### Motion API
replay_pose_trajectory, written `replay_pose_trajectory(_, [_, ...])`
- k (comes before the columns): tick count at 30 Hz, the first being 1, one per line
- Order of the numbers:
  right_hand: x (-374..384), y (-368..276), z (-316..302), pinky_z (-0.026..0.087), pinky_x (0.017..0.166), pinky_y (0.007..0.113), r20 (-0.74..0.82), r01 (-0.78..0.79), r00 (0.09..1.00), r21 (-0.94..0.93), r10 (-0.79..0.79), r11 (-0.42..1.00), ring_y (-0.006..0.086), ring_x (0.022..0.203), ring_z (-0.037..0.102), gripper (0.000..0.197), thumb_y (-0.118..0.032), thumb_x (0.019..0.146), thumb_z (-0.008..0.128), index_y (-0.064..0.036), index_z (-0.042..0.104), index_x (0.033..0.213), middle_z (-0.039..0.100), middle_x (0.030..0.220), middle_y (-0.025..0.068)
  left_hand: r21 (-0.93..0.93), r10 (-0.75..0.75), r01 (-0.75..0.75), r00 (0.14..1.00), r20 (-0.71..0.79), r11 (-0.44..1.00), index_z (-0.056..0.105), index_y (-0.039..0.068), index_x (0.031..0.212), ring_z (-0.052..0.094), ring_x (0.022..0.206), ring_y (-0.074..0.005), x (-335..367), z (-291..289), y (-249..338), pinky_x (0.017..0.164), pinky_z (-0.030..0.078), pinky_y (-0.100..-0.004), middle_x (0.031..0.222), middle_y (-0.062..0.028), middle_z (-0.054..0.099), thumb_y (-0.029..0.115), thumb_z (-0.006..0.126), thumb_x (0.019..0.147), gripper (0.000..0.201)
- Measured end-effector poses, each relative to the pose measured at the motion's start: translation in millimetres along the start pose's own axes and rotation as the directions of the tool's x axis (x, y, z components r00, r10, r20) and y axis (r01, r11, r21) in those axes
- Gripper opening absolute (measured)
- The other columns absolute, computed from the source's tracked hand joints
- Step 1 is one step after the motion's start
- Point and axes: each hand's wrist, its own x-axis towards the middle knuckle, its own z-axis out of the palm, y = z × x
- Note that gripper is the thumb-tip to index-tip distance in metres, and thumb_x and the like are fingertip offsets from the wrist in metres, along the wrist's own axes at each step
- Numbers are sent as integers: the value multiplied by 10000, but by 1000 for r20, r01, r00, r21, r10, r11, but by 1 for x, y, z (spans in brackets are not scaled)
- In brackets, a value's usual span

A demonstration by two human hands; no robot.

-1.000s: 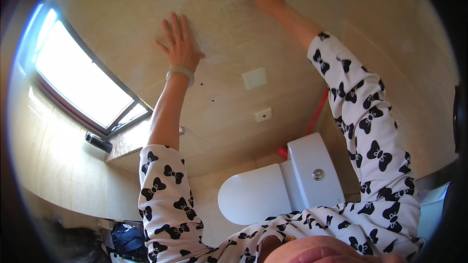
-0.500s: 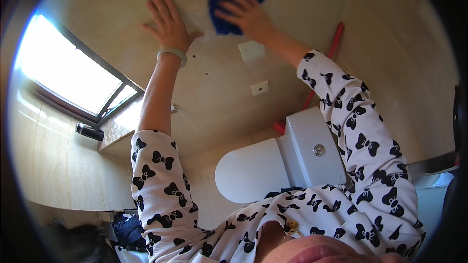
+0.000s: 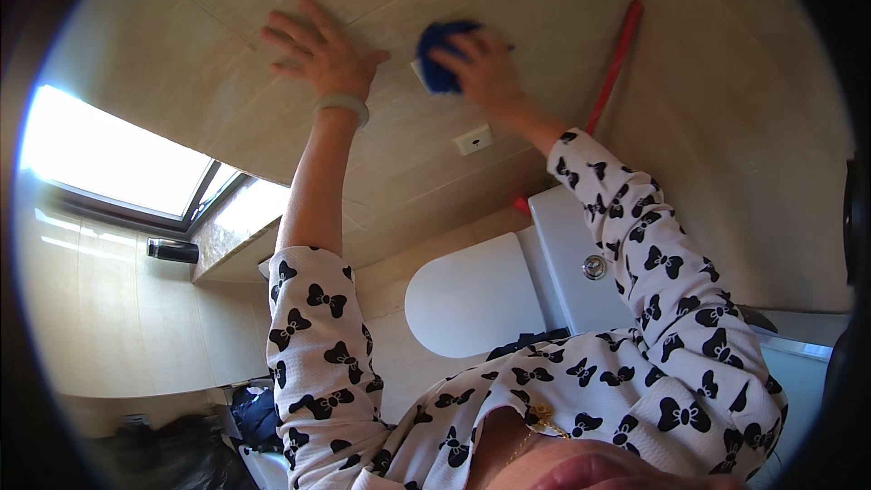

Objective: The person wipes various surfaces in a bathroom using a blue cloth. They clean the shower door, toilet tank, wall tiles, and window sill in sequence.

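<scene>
My left hand (image 3: 331,59) rests with spread fingers against the beige tiled wall (image 3: 299,150), a pale bangle (image 3: 343,107) round its wrist. To its right, my right hand (image 3: 485,77) presses a dark blue cloth (image 3: 439,54) to the same wall. The cloth partly covers a pale wall plate (image 3: 418,74), of which only the left edge shows. Just below the right hand is a white wall socket (image 3: 474,140), not touched by it. My right fingers lie over the cloth and are slightly smeared by motion.
A white toilet with a shut lid (image 3: 472,299) and cistern (image 3: 585,245) stands below my arms. A red pole (image 3: 617,63) leans in the wall corner. On the left are a bright window (image 3: 118,145), a stone sill (image 3: 238,227) and a black cylinder (image 3: 172,249).
My right hand has brought the blue cloth down the wall, onto the pale plate. The left hand stays on the wall, its fingers now angled more to the left. The view has shifted slightly.
</scene>
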Motion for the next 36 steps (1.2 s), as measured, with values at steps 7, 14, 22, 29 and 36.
replay_pose_trajectory(7, [-24,56,16,353,964,556,-355,-815,432,239,829,527,423,1143,436,608,-39,750,651,-96,407,1305,396,1307,227,41,-13,13,1000,18,999,-67,21,1504,-147,1366,-594,12,-1,1,935,240,-784,1489,-391,-146,606,859,515,1476])
replay_pose_trajectory(14, [6,-55,58,422,990,537,797,-157,-266,520,543,-840,342,1237,451,492,-238,902,568,-144,392,1352,420,1395,118,26,-8,8,1000,1,1000,-38,1,1503,-115,1360,-610,17,-5,-1,918,280,-774,1486,-401,-121,645,829,530,1454])
replay_pose_trajectory(22, [87,-19,7,485,905,562,723,-132,5,686,691,-716,357,1170,512,407,-260,925,545,-153,460,1308,489,1309,118,126,10,-12,1000,18,992,-6,1,1502,-62,1365,-612,24,-5,13,903,286,-780,1491,-401,-72,682,797,549,1420])
replay_pose_trajectory(29, [92,-31,9,393,966,544,-68,-647,728,257,682,717,453,1193,387,651,-41,750,674,-69,383,1332,375,1305,250,365,100,-58,990,-96,929,126,111,1526,-5,1387,-578,39,18,58,890,263,-796,1536,-325,16,589,773,645,1193])
replay_pose_trajectory(36, [39,-26,18,380,947,565,180,-519,855,269,487,811,481,1148,366,618,4,687,692,-79,426,1238,350,1244,257,39,422,-429,899,116,903,189,179,1529,52,1474,-340,3,16,-3,1031,87,-733,1606,-101,67,373,834,660,1100])
